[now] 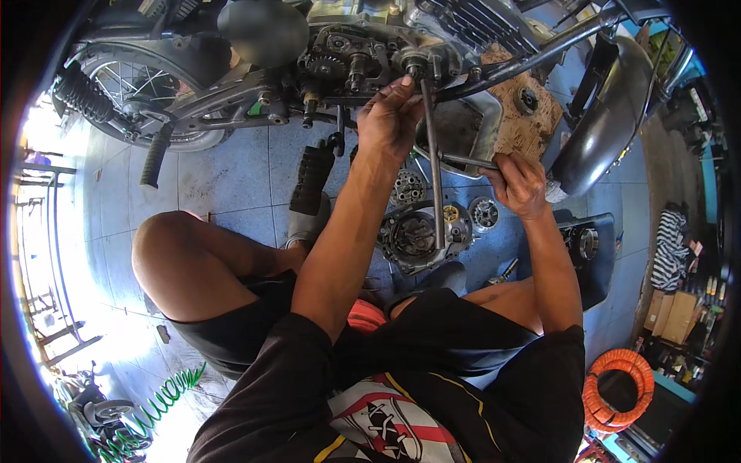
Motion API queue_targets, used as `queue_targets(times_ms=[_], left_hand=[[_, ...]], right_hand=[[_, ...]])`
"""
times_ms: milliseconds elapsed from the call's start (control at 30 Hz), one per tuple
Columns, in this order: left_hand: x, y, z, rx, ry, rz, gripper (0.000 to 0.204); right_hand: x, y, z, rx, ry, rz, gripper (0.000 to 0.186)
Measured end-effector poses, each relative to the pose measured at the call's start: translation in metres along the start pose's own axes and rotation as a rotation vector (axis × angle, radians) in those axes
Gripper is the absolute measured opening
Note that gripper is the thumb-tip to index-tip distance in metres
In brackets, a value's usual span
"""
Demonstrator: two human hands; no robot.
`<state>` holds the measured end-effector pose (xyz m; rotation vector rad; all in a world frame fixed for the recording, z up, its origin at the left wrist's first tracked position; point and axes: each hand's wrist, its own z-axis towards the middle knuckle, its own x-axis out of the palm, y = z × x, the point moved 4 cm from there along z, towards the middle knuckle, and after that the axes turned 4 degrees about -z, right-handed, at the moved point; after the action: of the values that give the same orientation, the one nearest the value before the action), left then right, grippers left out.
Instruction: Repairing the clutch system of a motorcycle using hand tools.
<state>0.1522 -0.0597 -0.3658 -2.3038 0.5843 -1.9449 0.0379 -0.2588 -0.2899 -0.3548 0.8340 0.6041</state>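
My left hand [392, 116] has its fingers pinched on a fitting at the upper end of a long steel bar [434, 185], at a shaft [414, 69] on the exposed motorcycle engine [343, 58]. The bar hangs down from there toward me. My right hand [515, 181] is closed on a shorter metal rod [467, 160] that reaches left across to the long bar. Below the bar lie an opened engine cover [417, 239], a clutch part [407, 187] and a small round hub [484, 214]. A metal drain pan [471, 123] sits under the engine.
Cardboard [525, 131] with a round part lies right of the pan. The rear wheel [116, 85] is upper left, a front fender [602, 123] upper right. A grey tray [606, 258], orange coiled hose [602, 417], green coiled hose [154, 405] and striped cloth [668, 247] lie around me.
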Motion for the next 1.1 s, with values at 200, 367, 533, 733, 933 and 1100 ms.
queue_targets(times_ms=[200, 367, 533, 733, 933, 1100], left_hand=[[0.004, -0.001, -0.004, -0.024, -0.007, -0.043, 0.021], [0.007, -0.002, -0.007, -0.078, -0.027, -0.114, 0.019], [0.003, 0.002, -0.033, -0.109, -0.093, -0.092, 0.018], [0.001, 0.002, -0.049, -0.172, -0.153, 0.221, 0.024], [0.04, -0.03, -0.058, -0.048, -0.034, 0.585, 0.026], [0.059, -0.06, -0.049, 0.051, 0.031, 1.008, 0.023]], right_hand=[[-0.005, 0.006, -0.007, 0.033, 0.016, 0.016, 0.029], [-0.014, 0.012, -0.015, 0.091, 0.055, 0.036, 0.03], [-0.03, 0.013, -0.025, 0.082, 0.023, 0.037, 0.031], [-0.053, 0.003, -0.049, 0.289, -0.074, 0.069, 0.021], [-0.083, -0.002, -0.054, 0.665, -0.33, 0.034, 0.021], [-0.088, 0.002, -0.049, 1.005, -0.643, 0.884, 0.032]])
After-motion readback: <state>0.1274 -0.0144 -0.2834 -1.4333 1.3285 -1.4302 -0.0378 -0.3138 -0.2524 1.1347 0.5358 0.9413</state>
